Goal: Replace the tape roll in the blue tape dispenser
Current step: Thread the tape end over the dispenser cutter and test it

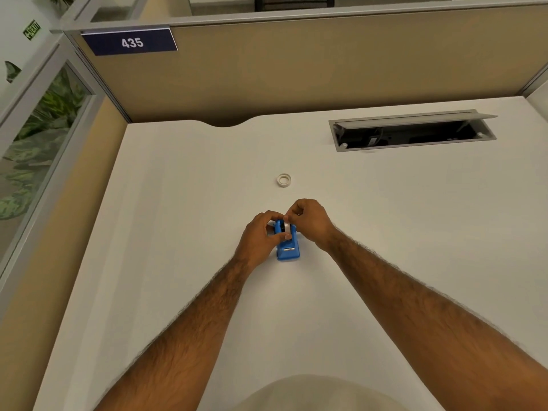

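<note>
The blue tape dispenser stands on the white desk, its cutter end toward me. My left hand grips its left side, thumb across the body. My right hand pinches the tape roll that sits in the dispenser's top, with fingers closed over the roll's upper edge. Much of that roll is hidden by my fingers. A second small white tape roll lies flat on the desk, farther away and apart from both hands.
An open cable tray slot with a raised lid is set into the desk at the back right. Beige partition walls close off the back and left sides. A glass panel stands at the left.
</note>
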Demonstrator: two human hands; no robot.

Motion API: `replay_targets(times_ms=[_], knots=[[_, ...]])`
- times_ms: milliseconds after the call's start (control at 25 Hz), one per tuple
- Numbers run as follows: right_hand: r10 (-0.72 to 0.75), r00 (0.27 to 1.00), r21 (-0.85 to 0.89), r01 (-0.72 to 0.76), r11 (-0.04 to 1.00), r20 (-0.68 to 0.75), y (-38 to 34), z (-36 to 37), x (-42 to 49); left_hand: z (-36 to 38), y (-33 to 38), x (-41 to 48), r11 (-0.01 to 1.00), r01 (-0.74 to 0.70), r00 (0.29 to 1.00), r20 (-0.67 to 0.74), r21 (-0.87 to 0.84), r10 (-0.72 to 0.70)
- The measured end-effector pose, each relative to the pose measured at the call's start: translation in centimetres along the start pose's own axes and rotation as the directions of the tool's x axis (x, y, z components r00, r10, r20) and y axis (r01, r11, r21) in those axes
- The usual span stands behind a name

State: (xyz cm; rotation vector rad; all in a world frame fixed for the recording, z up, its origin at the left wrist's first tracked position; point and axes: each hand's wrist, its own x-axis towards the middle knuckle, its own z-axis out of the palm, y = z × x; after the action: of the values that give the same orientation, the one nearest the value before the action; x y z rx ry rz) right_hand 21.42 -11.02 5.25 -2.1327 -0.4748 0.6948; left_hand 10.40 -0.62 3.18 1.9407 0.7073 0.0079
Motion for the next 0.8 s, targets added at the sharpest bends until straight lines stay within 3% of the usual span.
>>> replay_targets(times_ms=[800], knots=[[0.020,0.998,-0.069,-0.024,0.997,-0.052,-0.3,0.0,0.0,-0.1,0.0,0.5,0.999,0.010,0.999,0.036,0.032,-0.011]])
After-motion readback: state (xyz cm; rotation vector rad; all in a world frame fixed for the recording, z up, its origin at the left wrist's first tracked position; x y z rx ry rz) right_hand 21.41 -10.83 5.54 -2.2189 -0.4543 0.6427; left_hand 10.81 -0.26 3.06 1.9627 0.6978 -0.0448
